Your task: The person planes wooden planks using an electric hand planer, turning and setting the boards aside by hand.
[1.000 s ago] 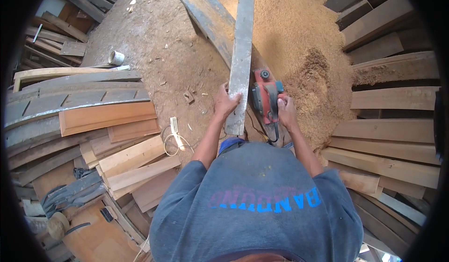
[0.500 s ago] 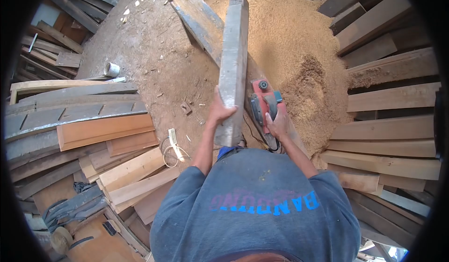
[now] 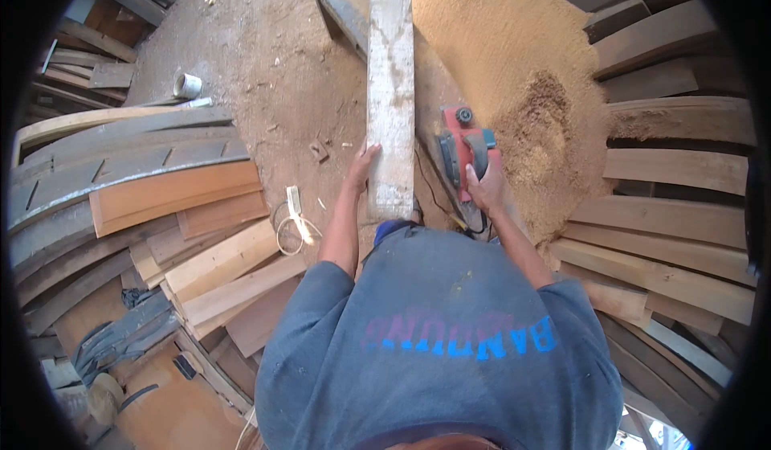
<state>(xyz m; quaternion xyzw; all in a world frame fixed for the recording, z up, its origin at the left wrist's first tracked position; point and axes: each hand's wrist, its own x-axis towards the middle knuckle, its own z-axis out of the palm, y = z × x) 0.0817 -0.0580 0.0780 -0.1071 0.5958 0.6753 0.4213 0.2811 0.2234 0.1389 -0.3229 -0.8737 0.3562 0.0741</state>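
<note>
A long wooden beam (image 3: 391, 88) with a worn, whitish face runs straight away from my body. My left hand (image 3: 365, 165) grips its left edge near the close end, with some fingers hidden behind the wood. To the right of the beam is a red electric planer (image 3: 461, 157) with a black front knob. The rear handle of that planer is in my right hand (image 3: 487, 190), its fingers wrapped round. Beneath the beam lies a slanting plank (image 3: 341, 0), partly covered by it. A dark cord (image 3: 434, 197) trails between beam and planer.
Sawdust and shavings (image 3: 546, 137) cover the ground at right. Stacked boards (image 3: 675, 217) line the right side, and more planks (image 3: 177, 201) are piled at left. A white power strip (image 3: 294, 202) with a coiled cable and a white cup (image 3: 188, 86) lie at left.
The beam has turned about its length, showing a whiter face instead of the grey one. My left hand has shifted from over the beam to its left edge. My right hand stays on the planer.
</note>
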